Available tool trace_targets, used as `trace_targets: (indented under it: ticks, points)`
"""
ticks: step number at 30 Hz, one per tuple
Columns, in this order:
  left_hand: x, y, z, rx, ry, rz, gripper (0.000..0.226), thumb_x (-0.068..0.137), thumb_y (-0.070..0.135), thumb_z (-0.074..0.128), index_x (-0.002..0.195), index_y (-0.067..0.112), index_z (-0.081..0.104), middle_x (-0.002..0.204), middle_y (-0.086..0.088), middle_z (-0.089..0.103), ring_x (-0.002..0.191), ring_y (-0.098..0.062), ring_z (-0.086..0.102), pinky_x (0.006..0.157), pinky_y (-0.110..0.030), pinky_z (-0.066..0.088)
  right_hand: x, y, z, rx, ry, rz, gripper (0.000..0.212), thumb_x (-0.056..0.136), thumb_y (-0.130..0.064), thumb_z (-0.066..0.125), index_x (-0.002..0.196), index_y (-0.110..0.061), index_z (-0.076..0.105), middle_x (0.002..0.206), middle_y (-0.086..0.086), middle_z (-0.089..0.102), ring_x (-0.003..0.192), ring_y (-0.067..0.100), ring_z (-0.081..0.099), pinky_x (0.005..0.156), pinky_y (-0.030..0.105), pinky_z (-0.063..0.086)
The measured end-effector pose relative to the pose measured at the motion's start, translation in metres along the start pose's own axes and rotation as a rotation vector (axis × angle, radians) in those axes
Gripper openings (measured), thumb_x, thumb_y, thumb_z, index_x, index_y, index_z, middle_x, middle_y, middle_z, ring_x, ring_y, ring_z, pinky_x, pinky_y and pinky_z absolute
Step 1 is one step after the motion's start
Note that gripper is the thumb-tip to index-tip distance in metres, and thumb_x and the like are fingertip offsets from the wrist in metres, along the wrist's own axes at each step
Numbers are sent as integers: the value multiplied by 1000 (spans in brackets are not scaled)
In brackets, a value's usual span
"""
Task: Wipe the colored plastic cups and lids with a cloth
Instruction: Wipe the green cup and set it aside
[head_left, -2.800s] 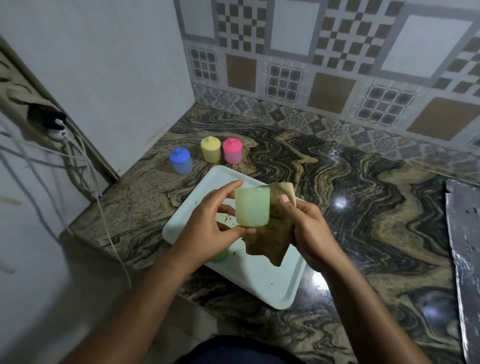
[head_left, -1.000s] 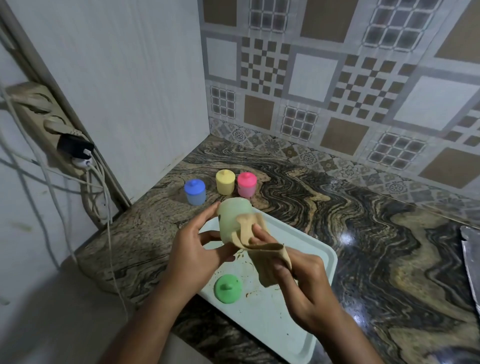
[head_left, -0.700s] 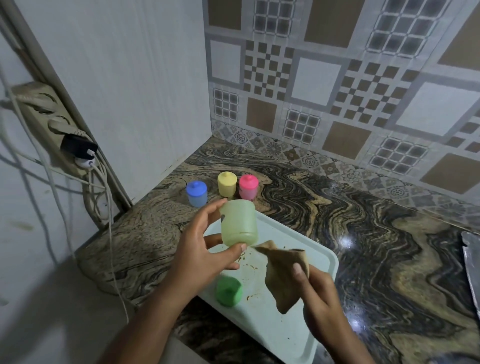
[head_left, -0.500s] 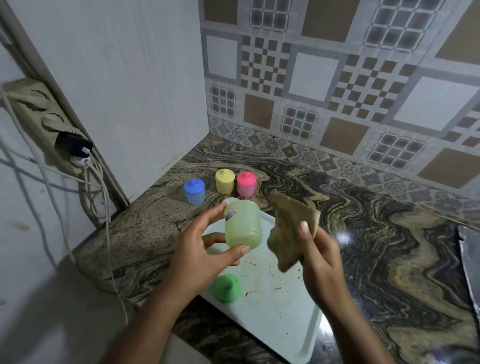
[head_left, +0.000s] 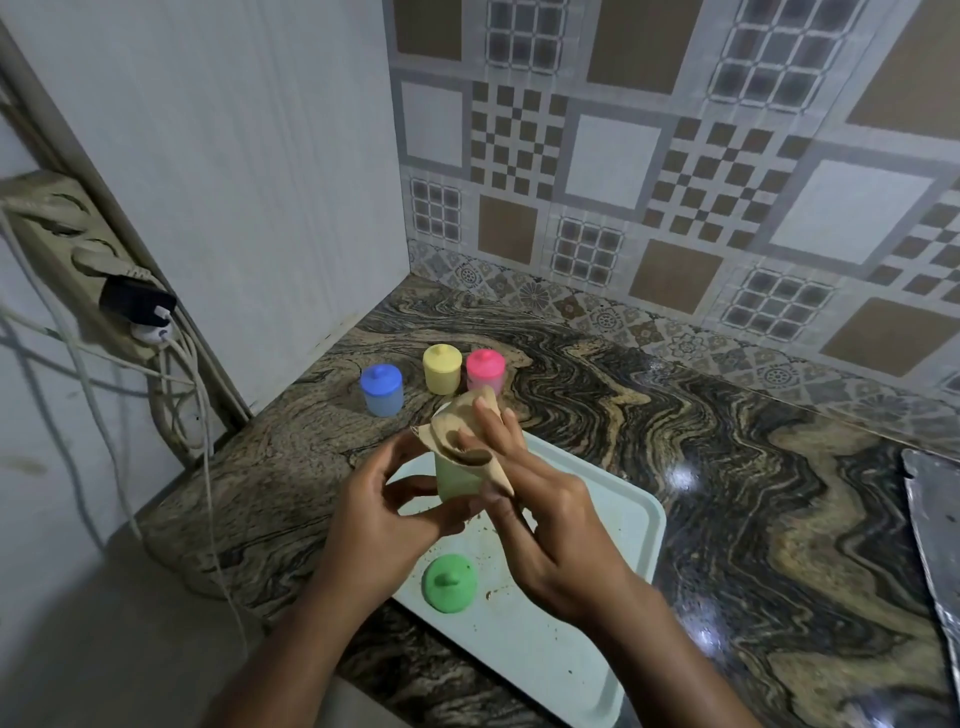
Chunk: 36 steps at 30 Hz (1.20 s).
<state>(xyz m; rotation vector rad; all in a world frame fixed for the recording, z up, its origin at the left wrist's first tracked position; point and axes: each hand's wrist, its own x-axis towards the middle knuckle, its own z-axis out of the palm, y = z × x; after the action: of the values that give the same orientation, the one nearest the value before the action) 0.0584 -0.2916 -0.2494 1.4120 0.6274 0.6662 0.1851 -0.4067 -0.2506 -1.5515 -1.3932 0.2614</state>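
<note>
My left hand (head_left: 382, 512) grips a pale green plastic cup (head_left: 456, 480) above the tray. My right hand (head_left: 540, 512) holds a tan cloth (head_left: 460, 426) draped over the cup's upper end, with fingers pressed on the cloth. The green lid (head_left: 449, 582) lies on the white tray (head_left: 613, 525) below my hands. Three lidded cups stand at the back of the counter: blue (head_left: 382, 389), yellow (head_left: 442, 369) and pink (head_left: 484, 370).
The tray carries brown crumbs and lies near the counter's front edge. A power strip (head_left: 78, 254) with plugs and hanging cables is on the left wall. A metal sheet (head_left: 935, 545) lies at the right edge. Tiled walls close the corner behind.
My right hand brought the cloth back from beside the cup onto its upper end. The left hand kept hold of the cup.
</note>
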Motion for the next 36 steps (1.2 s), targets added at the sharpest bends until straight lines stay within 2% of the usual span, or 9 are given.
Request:
trace_targets:
  ticks: [6,11,16,21,23,28,31,34,36]
  points:
    - [6,-10,-3,-72,15,-11,68,69,-18,78,126,14,63,121,-9,71,87,-18,76,62,-29,61,-23,-4,4,41,74,-72,41,102,-8,46,141,1,55,156,13,45,149,24,38,118,55,36]
    - [8,-9,-3,-21,-57,22,72,69,-24,76,121,23,64,124,5,69,91,0,72,64,-16,57,-41,0,-3,72,73,-90,42,106,-19,42,142,-1,55,158,11,44,146,27,43,118,39,39]
    - [6,-13,-4,-43,-82,-7,74,74,-25,71,124,29,59,130,8,65,97,2,72,65,-18,58,-60,10,-9,57,32,-30,41,105,-20,45,142,-6,57,154,3,51,131,26,61,107,35,50]
    - [7,-14,-9,-120,-45,-62,80,68,8,83,140,28,52,138,8,63,103,-25,74,64,-53,62,-72,12,-12,172,55,176,36,107,-31,46,128,-18,71,103,7,77,103,11,70,86,27,55]
    - [8,-14,-10,-145,-25,-83,84,66,6,84,140,28,52,138,10,63,106,-28,73,67,-53,62,-67,8,-14,348,182,210,35,102,-23,44,116,-17,76,85,17,73,88,13,68,78,26,54]
    - [6,-9,-8,-113,-31,-92,75,67,-1,86,128,33,59,131,13,65,104,-27,73,67,-51,62,-29,0,-29,651,487,304,43,96,-51,58,86,-13,76,71,5,67,72,20,62,70,38,50]
    - [4,-5,-2,-73,-79,-83,75,73,-10,82,129,34,58,131,9,66,97,-30,75,63,-53,61,-4,-3,-33,523,422,210,44,105,-32,43,71,-10,63,61,12,58,60,34,53,64,54,46]
    - [4,0,5,-2,-101,-38,77,73,-7,84,133,34,58,132,10,65,98,-29,75,60,-52,62,13,-5,-26,325,297,192,36,105,-28,41,93,-4,65,73,20,62,64,38,58,58,55,47]
    - [5,2,7,7,-80,-31,73,71,-3,86,130,33,62,130,13,66,98,-28,74,60,-52,62,17,0,-18,126,177,162,36,105,-28,42,125,-11,67,111,2,74,99,19,71,80,44,57]
